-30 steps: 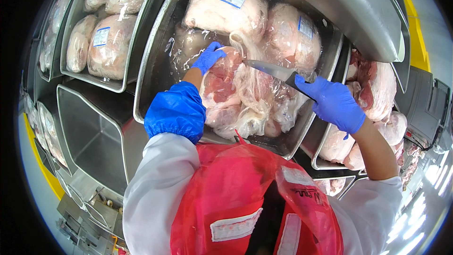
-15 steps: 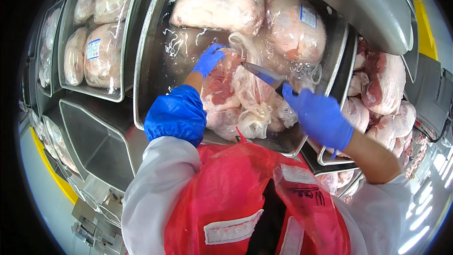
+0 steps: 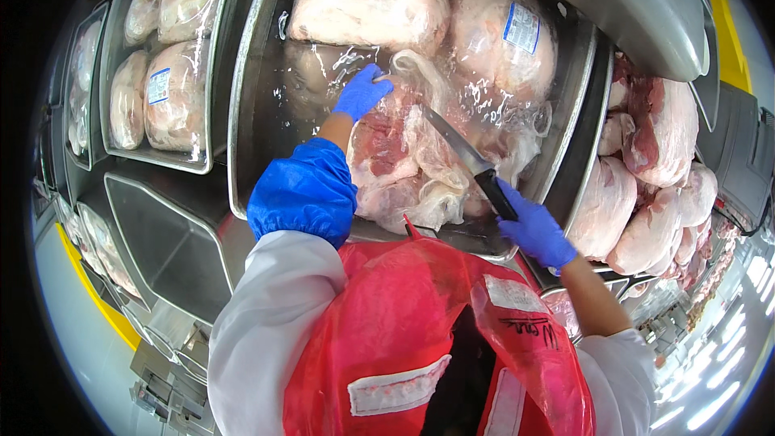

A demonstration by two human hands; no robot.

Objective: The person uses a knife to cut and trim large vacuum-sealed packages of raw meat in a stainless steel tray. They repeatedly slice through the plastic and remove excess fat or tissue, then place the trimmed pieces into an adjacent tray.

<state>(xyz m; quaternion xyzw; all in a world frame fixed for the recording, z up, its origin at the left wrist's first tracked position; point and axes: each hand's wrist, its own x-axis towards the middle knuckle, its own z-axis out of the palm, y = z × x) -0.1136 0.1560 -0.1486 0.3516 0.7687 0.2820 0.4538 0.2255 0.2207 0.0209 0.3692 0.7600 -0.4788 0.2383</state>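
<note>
My left hand, in a blue glove, grips the top left of a raw red meat piece inside the central steel tub. Torn clear plastic wrap lies loosely over the meat's right side and below it. My right hand, also blue-gloved, is closed on the black handle of a long knife; the blade's tip rests at the meat, right of my left hand. Pale wrapped meat blocks with labels lie at the tub's back and right.
A tub of wrapped meat stands left, with a steel tub below it. Unwrapped cuts fill a tub at the right. A large curved steel piece overhangs the back right. More tubs and equipment sit around the edges.
My right hand has moved down and left, so the knife now slants more steeply. My left hand has shifted slightly up, still on the meat.
</note>
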